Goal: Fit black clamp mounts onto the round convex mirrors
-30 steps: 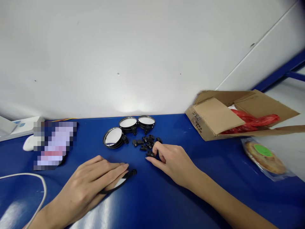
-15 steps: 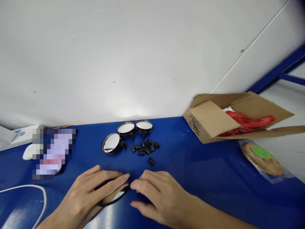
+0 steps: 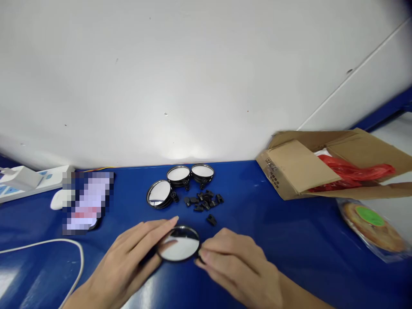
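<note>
A round black-rimmed mirror (image 3: 179,245) lies face up between my hands, above the blue table. My left hand (image 3: 131,253) grips its left edge, with the thumb below and fingers along the upper rim. At the right edge, my right hand (image 3: 233,262) pinches a small black part (image 3: 200,256), mostly hidden by the fingertips; whether it is joined to the mirror I cannot tell. Behind them are three similar mirrors (image 3: 160,193) with short black stems. Several small black plastic pieces (image 3: 206,199) lie in a loose pile, one piece (image 3: 211,220) apart from it.
An open cardboard box (image 3: 298,167) with a red plastic bag (image 3: 357,169) stands at the back right. Near it lies a wrapped round pastry (image 3: 373,227). On the left are a phone (image 3: 90,201), a white mouse-like object (image 3: 61,199), a power strip (image 3: 54,176) and a white cable (image 3: 80,257).
The mirror's face has come out from under my left fingers. My right fingers have closed on the small black part at its edge. The whole view has shifted slightly.
</note>
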Motion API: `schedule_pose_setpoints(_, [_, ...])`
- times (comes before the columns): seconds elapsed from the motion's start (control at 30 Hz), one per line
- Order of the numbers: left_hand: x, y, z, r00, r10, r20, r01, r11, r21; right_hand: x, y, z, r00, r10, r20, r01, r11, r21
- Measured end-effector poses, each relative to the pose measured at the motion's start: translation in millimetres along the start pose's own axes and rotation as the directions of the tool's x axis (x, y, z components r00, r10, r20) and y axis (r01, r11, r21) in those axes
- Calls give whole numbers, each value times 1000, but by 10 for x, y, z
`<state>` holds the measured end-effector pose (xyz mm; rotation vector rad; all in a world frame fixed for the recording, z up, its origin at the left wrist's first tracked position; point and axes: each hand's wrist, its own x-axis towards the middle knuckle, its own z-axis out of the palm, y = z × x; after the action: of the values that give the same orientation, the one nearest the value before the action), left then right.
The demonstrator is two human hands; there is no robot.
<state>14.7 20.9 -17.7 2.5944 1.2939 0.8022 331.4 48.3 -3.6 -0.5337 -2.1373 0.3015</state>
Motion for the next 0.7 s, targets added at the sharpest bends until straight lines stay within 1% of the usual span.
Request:
schedule_pose_setpoints(0.07, [38, 24, -10, 992, -91, -87, 89, 996, -28, 102, 72, -66, 990, 27, -136, -39, 995, -88])
schedule_pose_setpoints(0.1, [50, 29, -9, 985, -127, -112, 123, 992, -42, 168, 127, -103, 977, 33, -212, -68, 985, -160])
schedule_pose_setpoints(0.17, [52, 25, 6, 982, -151, -115, 145, 988, -52, 309, 277, -172, 955, 48, -294, -136, 948, -287])
schedule_pose_setpoints(0.2, [45, 19, 17, 985, -144, -98, 139, 989, -51, 377, 371, -196, 951, 26, -310, -139, 927, -347])
schedule_pose_setpoints(0.23, [33, 13, 31, 987, -135, -82, 132, 990, -45, 439, 475, -210, 954, 2, -300, -126, 911, -393])
schedule_pose_setpoints(0.27, [20, 11, 47, 990, -123, -64, 121, 992, -36, 491, 582, -213, 962, 38, -269, -154, 891, -426])
schedule_pose_setpoints(0.33, [-5, 27, 78, 996, -85, -29, 85, 996, -12, 565, 783, -188, 976, 59, -212, -154, 871, -466])
schedule_pose_setpoints(0.43, [-21, 97, 112, 1000, -11, -12, 11, 1000, 19, 608, 974, -105, 991, 84, -102, -124, 859, -497])
schedule_pose_setpoints(0.57, [-24, 188, 118, 998, 62, -32, -60, 997, 52, 601, 1004, -3, 994, 104, -10, -93, 839, -536])
schedule_pose_setpoints(0.7, [-49, 201, 114, 996, 78, -38, -76, 995, 58, 579, 985, 56, 993, 115, 14, -88, 832, -548])
